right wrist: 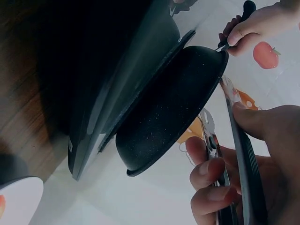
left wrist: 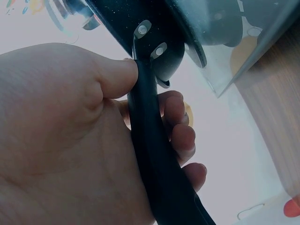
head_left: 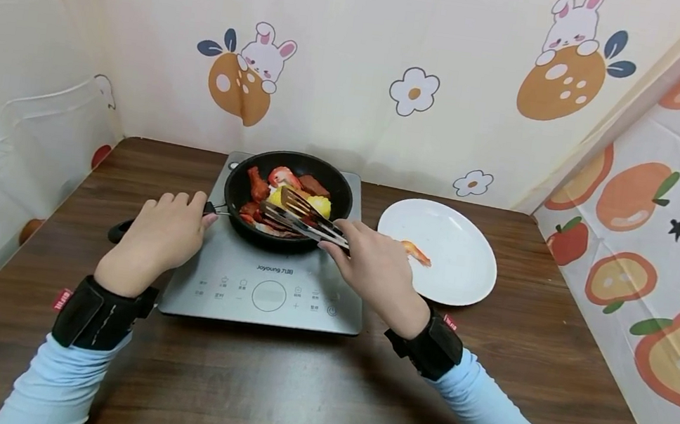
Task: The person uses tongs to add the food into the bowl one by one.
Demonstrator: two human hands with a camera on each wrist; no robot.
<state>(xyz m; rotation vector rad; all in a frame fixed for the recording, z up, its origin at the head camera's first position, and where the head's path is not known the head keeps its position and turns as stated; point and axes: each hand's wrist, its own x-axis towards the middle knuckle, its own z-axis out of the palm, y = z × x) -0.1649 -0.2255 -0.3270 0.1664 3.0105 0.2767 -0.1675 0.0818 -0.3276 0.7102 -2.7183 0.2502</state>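
Observation:
A black frying pan (head_left: 342, 194) sits on a grey induction cooktop (head_left: 211, 274). My left hand (head_left: 161, 236) grips the pan's black handle (left wrist: 150, 122), thumb on one side and fingers curled round the other. In my right hand (head_left: 377, 270) are metal tongs with dark grips (right wrist: 241, 159), held between thumb and fingers. The slotted tong heads (head_left: 292, 213) reach into the pan over the food. Inside lie a drumstick (head_left: 258, 184), yellow corn-like pieces (head_left: 319, 204), a red-and-white piece (head_left: 284, 177) and brown slices (head_left: 313, 186). Whether the tongs hold any piece, I cannot tell.
A white plate (head_left: 462, 255) stands right of the cooktop, with a small orange shrimp-like piece (head_left: 416, 252) near its left side, close to my right hand. The brown wooden table (head_left: 241, 391) ends at a printed cloth backdrop (head_left: 341, 99) behind and at both sides.

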